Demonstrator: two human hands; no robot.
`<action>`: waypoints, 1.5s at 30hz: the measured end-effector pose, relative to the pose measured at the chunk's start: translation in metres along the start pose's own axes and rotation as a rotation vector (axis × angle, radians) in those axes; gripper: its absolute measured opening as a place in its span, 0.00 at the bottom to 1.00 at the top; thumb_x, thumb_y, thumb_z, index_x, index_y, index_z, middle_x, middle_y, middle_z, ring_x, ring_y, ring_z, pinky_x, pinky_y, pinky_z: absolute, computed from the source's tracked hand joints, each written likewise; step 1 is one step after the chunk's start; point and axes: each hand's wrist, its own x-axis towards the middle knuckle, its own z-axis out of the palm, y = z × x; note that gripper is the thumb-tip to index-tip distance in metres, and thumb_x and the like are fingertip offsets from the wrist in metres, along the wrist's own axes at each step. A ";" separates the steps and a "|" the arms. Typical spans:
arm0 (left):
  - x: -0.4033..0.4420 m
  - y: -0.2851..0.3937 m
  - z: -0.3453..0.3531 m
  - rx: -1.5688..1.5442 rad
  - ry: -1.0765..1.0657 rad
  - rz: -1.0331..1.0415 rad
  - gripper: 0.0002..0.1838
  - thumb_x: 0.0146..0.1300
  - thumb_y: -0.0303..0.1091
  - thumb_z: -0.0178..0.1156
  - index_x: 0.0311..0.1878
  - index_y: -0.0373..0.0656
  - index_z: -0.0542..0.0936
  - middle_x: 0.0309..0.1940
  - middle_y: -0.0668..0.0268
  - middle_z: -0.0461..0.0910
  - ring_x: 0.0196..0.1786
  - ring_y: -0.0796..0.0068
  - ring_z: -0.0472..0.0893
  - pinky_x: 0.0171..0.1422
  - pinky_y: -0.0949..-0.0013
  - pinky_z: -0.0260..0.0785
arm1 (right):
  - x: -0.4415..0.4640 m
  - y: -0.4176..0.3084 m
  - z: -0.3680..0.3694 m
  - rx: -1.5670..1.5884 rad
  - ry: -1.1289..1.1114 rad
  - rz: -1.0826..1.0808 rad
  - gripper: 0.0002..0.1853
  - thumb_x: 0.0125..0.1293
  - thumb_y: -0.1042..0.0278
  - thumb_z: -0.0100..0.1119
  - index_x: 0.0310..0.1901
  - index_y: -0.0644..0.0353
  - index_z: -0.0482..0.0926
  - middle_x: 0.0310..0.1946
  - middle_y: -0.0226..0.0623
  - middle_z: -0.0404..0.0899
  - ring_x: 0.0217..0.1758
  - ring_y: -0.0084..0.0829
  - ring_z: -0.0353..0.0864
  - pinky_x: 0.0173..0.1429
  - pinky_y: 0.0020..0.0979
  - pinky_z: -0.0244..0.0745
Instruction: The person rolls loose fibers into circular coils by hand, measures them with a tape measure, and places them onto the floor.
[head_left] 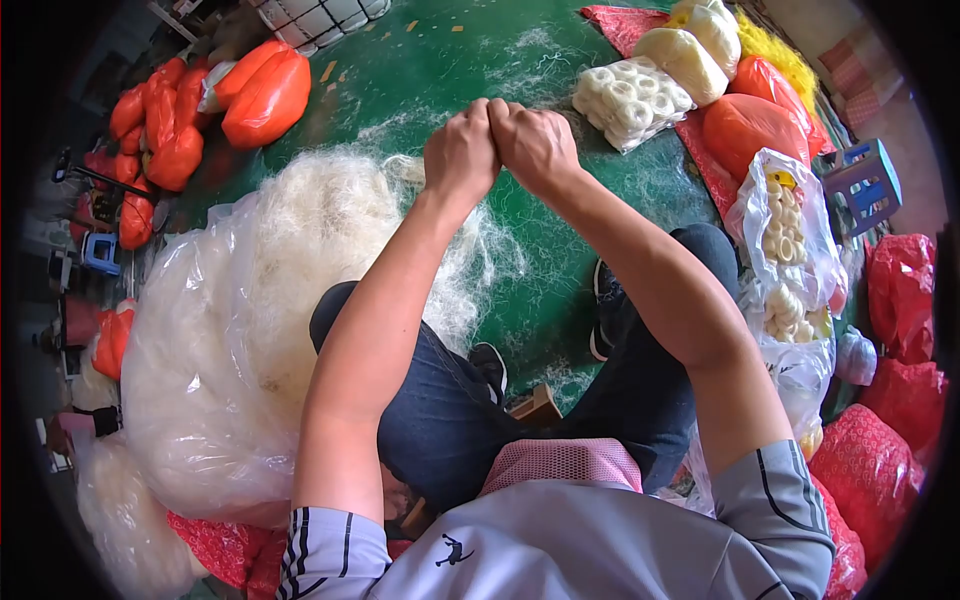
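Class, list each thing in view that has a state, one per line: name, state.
Left hand, curled, touching the right
Right hand, curled, touching the left
Large clear bag, open, bulging with fibre
Pale fibre, loose, tangled
Ring pack, full
Orange bag, bulging
Green floor, littered with strands

orange bags (266,95) nr wht gridded container (318,14)

Palms of left hand (462,155) and right hand (535,145) hidden
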 end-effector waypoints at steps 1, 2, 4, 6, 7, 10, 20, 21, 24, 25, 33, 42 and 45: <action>0.002 0.000 -0.003 -0.015 -0.035 -0.027 0.12 0.68 0.31 0.58 0.50 0.37 0.81 0.40 0.43 0.87 0.47 0.39 0.86 0.51 0.46 0.78 | 0.000 0.001 0.001 0.019 0.008 0.001 0.06 0.68 0.67 0.54 0.42 0.59 0.75 0.36 0.48 0.86 0.37 0.51 0.88 0.40 0.49 0.82; 0.005 -0.001 -0.006 -0.030 -0.071 -0.055 0.10 0.67 0.30 0.58 0.47 0.36 0.81 0.40 0.44 0.87 0.46 0.40 0.87 0.51 0.46 0.79 | -0.001 0.002 0.003 0.039 0.014 0.003 0.06 0.70 0.66 0.53 0.43 0.58 0.74 0.36 0.48 0.86 0.37 0.53 0.87 0.40 0.51 0.81; 0.008 -0.002 -0.007 -0.078 -0.107 -0.105 0.10 0.67 0.30 0.58 0.47 0.37 0.81 0.40 0.43 0.87 0.46 0.40 0.87 0.51 0.46 0.79 | -0.001 0.009 0.007 0.121 0.012 0.019 0.07 0.70 0.66 0.54 0.43 0.59 0.74 0.36 0.49 0.86 0.36 0.52 0.88 0.39 0.51 0.81; 0.008 -0.005 -0.006 -0.137 -0.104 -0.153 0.14 0.69 0.33 0.58 0.52 0.38 0.83 0.42 0.42 0.86 0.48 0.38 0.86 0.52 0.46 0.78 | 0.001 0.009 0.000 0.120 -0.069 0.048 0.07 0.67 0.69 0.55 0.38 0.63 0.77 0.32 0.50 0.87 0.35 0.50 0.90 0.40 0.47 0.84; 0.006 -0.005 -0.005 -0.087 -0.081 -0.114 0.14 0.69 0.33 0.57 0.52 0.38 0.83 0.41 0.43 0.87 0.47 0.39 0.86 0.52 0.47 0.78 | 0.000 0.006 -0.002 0.101 -0.072 0.039 0.07 0.68 0.69 0.55 0.39 0.63 0.77 0.32 0.50 0.87 0.36 0.51 0.90 0.40 0.48 0.84; 0.005 -0.004 -0.001 0.020 -0.053 -0.038 0.13 0.70 0.33 0.57 0.51 0.39 0.84 0.39 0.43 0.87 0.47 0.39 0.87 0.51 0.47 0.79 | 0.002 0.002 -0.004 0.051 -0.046 0.016 0.07 0.68 0.68 0.54 0.39 0.62 0.77 0.32 0.51 0.87 0.37 0.53 0.89 0.42 0.49 0.84; 0.006 -0.010 0.008 0.045 0.069 0.086 0.10 0.69 0.29 0.56 0.45 0.32 0.82 0.37 0.42 0.87 0.43 0.40 0.88 0.49 0.48 0.80 | 0.001 0.004 -0.004 0.097 -0.054 0.034 0.08 0.69 0.67 0.55 0.42 0.63 0.76 0.36 0.50 0.87 0.38 0.54 0.89 0.43 0.49 0.84; 0.007 -0.007 0.005 0.037 0.030 0.064 0.11 0.69 0.29 0.56 0.46 0.32 0.82 0.38 0.42 0.87 0.44 0.40 0.88 0.49 0.48 0.80 | 0.001 0.001 -0.003 0.068 -0.047 0.038 0.08 0.69 0.67 0.55 0.43 0.63 0.76 0.36 0.51 0.87 0.39 0.54 0.89 0.43 0.49 0.84; 0.010 -0.003 -0.005 -0.025 -0.045 -0.028 0.11 0.69 0.29 0.56 0.48 0.33 0.81 0.40 0.42 0.87 0.45 0.40 0.87 0.50 0.47 0.80 | 0.002 0.001 0.000 0.161 0.021 0.029 0.07 0.68 0.68 0.55 0.42 0.64 0.76 0.35 0.50 0.87 0.39 0.54 0.89 0.44 0.49 0.84; 0.012 0.000 -0.008 -0.052 -0.060 -0.060 0.10 0.69 0.28 0.56 0.47 0.33 0.81 0.40 0.42 0.87 0.45 0.39 0.87 0.50 0.47 0.80 | 0.003 0.003 0.001 0.219 0.055 0.022 0.07 0.68 0.69 0.55 0.41 0.64 0.77 0.35 0.50 0.87 0.38 0.53 0.89 0.44 0.49 0.84; 0.009 -0.007 0.000 -0.074 -0.055 -0.063 0.14 0.68 0.31 0.59 0.54 0.40 0.84 0.43 0.45 0.88 0.49 0.42 0.87 0.52 0.51 0.79 | 0.002 -0.002 -0.003 0.109 -0.074 0.048 0.08 0.69 0.70 0.52 0.42 0.66 0.75 0.38 0.53 0.87 0.42 0.54 0.89 0.46 0.48 0.84; 0.009 -0.004 -0.003 -0.066 -0.055 -0.008 0.14 0.71 0.35 0.55 0.48 0.34 0.82 0.38 0.40 0.86 0.46 0.40 0.87 0.50 0.47 0.79 | 0.004 -0.001 -0.006 0.062 -0.107 0.034 0.08 0.69 0.69 0.54 0.44 0.65 0.74 0.38 0.54 0.87 0.41 0.54 0.89 0.45 0.47 0.85; 0.013 0.000 -0.010 -0.170 -0.056 -0.119 0.15 0.71 0.35 0.55 0.49 0.33 0.82 0.38 0.40 0.86 0.47 0.39 0.87 0.51 0.45 0.79 | 0.004 0.005 0.002 0.174 0.048 0.005 0.06 0.67 0.70 0.56 0.40 0.64 0.76 0.35 0.52 0.87 0.40 0.53 0.90 0.44 0.46 0.85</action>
